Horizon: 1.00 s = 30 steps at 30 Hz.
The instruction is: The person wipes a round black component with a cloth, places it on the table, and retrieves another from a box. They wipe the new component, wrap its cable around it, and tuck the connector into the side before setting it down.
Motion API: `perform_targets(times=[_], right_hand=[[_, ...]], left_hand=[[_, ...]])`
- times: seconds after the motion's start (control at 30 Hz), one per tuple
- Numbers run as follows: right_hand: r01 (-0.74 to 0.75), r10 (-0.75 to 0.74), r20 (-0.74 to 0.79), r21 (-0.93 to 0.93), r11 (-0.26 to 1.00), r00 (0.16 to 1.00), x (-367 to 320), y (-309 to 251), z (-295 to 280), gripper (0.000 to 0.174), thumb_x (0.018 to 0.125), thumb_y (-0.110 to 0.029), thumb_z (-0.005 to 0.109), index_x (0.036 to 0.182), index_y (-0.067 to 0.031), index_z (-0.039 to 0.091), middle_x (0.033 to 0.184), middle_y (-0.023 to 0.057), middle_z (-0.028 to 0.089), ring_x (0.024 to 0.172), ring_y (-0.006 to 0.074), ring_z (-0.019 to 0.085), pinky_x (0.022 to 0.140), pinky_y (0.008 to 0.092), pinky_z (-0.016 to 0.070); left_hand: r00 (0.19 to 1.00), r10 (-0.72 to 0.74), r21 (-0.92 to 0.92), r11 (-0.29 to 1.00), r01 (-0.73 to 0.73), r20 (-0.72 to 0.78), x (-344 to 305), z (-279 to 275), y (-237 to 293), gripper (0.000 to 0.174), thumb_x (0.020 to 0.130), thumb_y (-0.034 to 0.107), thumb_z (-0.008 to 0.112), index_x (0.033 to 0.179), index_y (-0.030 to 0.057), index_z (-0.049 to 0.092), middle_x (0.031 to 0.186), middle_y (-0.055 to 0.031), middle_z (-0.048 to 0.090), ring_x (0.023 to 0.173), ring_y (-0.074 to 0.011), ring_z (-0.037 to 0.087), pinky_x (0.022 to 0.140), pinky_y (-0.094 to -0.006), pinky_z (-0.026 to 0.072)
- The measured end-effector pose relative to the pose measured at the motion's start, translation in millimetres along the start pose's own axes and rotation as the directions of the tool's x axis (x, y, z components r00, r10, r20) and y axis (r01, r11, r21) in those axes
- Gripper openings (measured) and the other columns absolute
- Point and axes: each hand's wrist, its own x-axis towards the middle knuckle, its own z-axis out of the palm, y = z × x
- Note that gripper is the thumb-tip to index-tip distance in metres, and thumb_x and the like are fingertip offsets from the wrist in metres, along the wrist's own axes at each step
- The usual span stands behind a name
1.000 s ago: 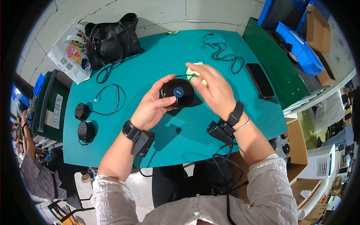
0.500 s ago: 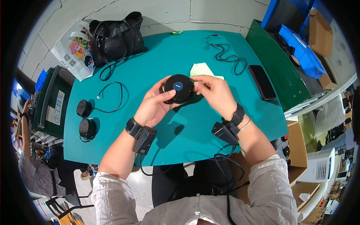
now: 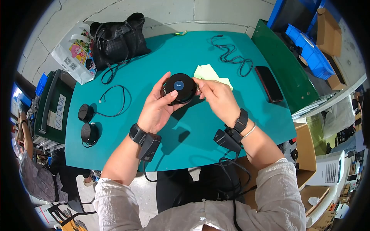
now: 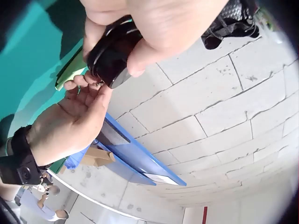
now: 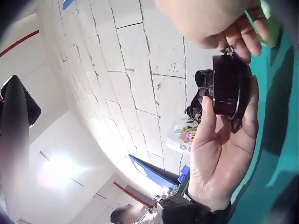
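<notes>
A round black puck-shaped device with a blue label on top is held above the table in my left hand. The left thumb lies on the top face and the fingers wrap the side. At the device's right rim, my right hand pinches its short black cable, mostly hidden by the fingertips. In the right wrist view, a small bit of the cable shows between those fingers and the device's edge. A pale green folded cloth or paper lies just behind the right hand.
Two smaller round black devices sit at the table's left, one with a thin cable. A phone and a coiled black cable lie at right. A black handbag and a paper bag stand back left.
The right hand has come from over the green piece, cable in its fingers, to the device's right rim. The left hand and device have shifted slightly left and away from the body.
</notes>
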Motion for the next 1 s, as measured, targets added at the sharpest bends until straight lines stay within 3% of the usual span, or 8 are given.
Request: perform_targets(times=[0.1,0.33,0.5,0.57,0.63,0.67,0.73,1.0], right_hand=[[0.107,-0.104,0.029,-0.141,0.984,0.994,-1,4,2,0.034,0.096,-0.014,0.049,0.123,0.003,0.059,0.088,0.0172,0.065,0.08,0.03,0.063,0.073,0.0364,0.0495],[0.044,-0.052,0.139,0.057,0.997,0.989,-4,6,13,0.043,0.093,-0.007,0.051,0.135,0.0008,0.049,0.096,0.0142,0.062,0.09,0.029,0.062,0.081,0.0351,0.0493],[0.212,-0.208,0.172,-0.006,0.977,0.963,-8,11,21,0.046,0.092,-0.005,0.053,0.138,-0.0005,0.046,0.096,0.0138,0.06,0.089,0.0292,0.062,0.079,0.0355,0.0503],[0.253,-0.24,0.135,-0.094,0.963,0.961,-10,7,24,0.04,0.091,-0.006,0.055,0.13,-0.0003,0.054,0.093,0.0135,0.062,0.085,0.0294,0.063,0.074,0.0375,0.0514],[0.286,-0.266,0.104,-0.363,0.887,0.958,-12,2,24,0.03,0.089,-0.01,0.059,0.117,-0.0007,0.063,0.086,0.0121,0.063,0.078,0.03,0.064,0.068,0.0392,0.0522],[0.286,-0.266,0.104,-0.363,0.887,0.958,-12,1,23,0.03,0.089,-0.01,0.059,0.117,-0.0007,0.063,0.086,0.0121,0.063,0.078,0.03,0.064,0.068,0.0392,0.0522],[0.277,-0.267,0.085,-0.433,0.858,0.96,-12,1,22,0.02,0.088,-0.012,0.061,0.103,-0.0016,0.068,0.079,0.0107,0.064,0.074,0.03,0.064,0.065,0.0403,0.0526],[0.28,-0.291,0.046,-0.446,0.85,0.956,-8,0,10,0.014,0.084,-0.012,0.063,0.094,-0.0057,0.071,0.081,0.0105,0.066,0.075,0.0291,0.065,0.067,0.0396,0.0531]], left_hand=[[1.0,0.014,-0.028,0.999,-0.014,-0.003,1,-2,-2,0.06,0.093,0.012,0.06,0.146,0.0037,0.031,0.139,-0.0153,0.046,0.121,-0.0269,0.055,0.101,-0.0426,0.0495],[0.992,0.098,-0.093,0.99,-0.104,-0.076,8,-12,-9,0.049,0.095,0.015,0.061,0.138,0.0036,0.04,0.131,-0.0135,0.052,0.117,-0.0266,0.057,0.099,-0.0423,0.0507],[0.992,0.122,-0.172,0.978,-0.115,0.033,11,-17,-10,0.041,0.097,0.027,0.057,0.132,0.0088,0.045,0.131,-0.0127,0.052,0.117,-0.0271,0.057,0.098,-0.0435,0.0509],[0.992,0.102,-0.199,0.973,-0.114,-0.071,12,-14,-11,0.049,0.102,0.043,0.041,0.135,0.0078,0.043,0.13,-0.0145,0.055,0.119,-0.0312,0.056,0.102,-0.0454,0.048],[0.996,0.076,-0.188,0.979,-0.085,-0.051,10,-12,-8,0.05,0.102,0.045,0.039,0.136,0.0082,0.041,0.131,-0.0143,0.054,0.12,-0.0317,0.055,0.101,-0.0458,0.048],[0.998,0.052,-0.176,0.983,-0.057,-0.033,10,-11,-7,0.051,0.102,0.046,0.037,0.137,0.0086,0.04,0.132,-0.0141,0.053,0.12,-0.0323,0.054,0.101,-0.0461,0.0481],[0.999,0.044,-0.19,0.981,-0.049,-0.026,10,-12,-9,0.05,0.102,0.046,0.038,0.139,0.0111,0.039,0.133,-0.0136,0.052,0.121,-0.0323,0.054,0.101,-0.0471,0.048],[1.0,0.023,-0.272,0.962,-0.023,-0.002,8,-12,-7,0.045,0.102,0.039,0.044,0.142,0.0189,0.035,0.136,-0.0118,0.046,0.121,-0.0306,0.052,0.097,-0.053,0.0492]])
